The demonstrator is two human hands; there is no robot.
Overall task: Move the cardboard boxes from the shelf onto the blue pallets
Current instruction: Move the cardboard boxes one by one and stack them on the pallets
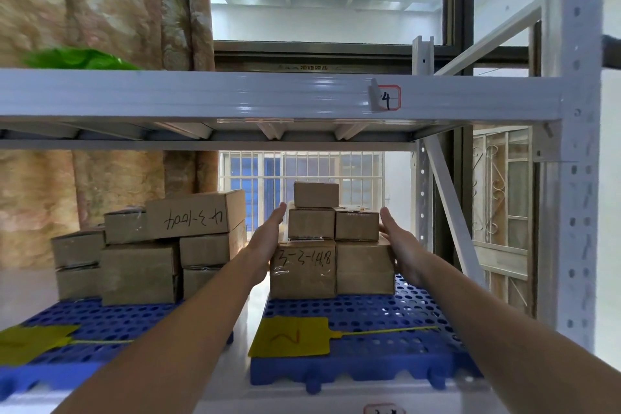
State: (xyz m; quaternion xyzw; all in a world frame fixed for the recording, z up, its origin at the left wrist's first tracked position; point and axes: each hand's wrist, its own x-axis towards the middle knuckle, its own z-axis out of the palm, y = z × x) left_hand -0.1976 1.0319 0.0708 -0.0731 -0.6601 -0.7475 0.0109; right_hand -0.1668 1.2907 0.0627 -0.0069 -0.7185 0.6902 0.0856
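Both forearms reach up from the bottom of the frame, left hand [268, 239] and right hand [400, 242] flat-fingered, bracketing the box stack [332, 245] on the right blue pallet [369, 346]. Stack sits dead centre between them, equally close, nothing actually gripped.

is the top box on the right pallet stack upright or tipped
Upright: the top box sits level on the two boxes beneath it.
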